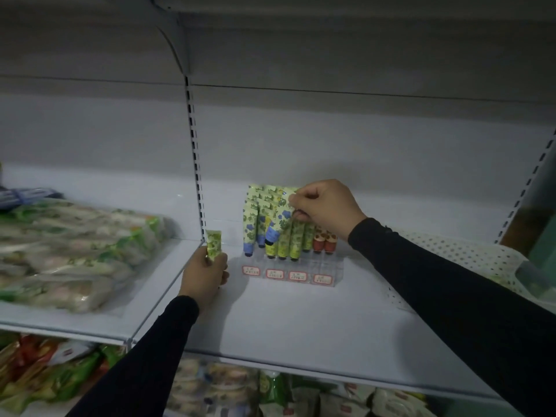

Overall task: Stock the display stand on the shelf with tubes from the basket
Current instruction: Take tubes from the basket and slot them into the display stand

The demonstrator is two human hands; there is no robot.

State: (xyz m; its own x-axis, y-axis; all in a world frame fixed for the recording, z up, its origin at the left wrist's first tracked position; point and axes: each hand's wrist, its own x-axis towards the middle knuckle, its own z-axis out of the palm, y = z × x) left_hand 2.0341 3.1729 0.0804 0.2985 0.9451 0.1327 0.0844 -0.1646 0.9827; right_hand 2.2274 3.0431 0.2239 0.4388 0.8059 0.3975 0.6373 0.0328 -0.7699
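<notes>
A clear tiered display stand (334, 273) with red-framed labels along its front stands on the white shelf (301, 320). Green, blue-patterned and red tubes fill its rows. My right hand (325, 209) pinches the top of a blue-flowered tube (278, 222) that hangs tilted, cap down, over the stand's middle rows. My left hand (206, 276) rests on the shelf left of the stand and grips an upright green tube (214, 245). The basket is not in view.
Bagged packs in clear plastic (75, 251) lie on the neighbouring shelf at left. A slotted upright (195, 158) divides the two shelves. A dotted cloth or bag (469, 257) sits at the right. Snack packets (225, 389) fill the shelf below.
</notes>
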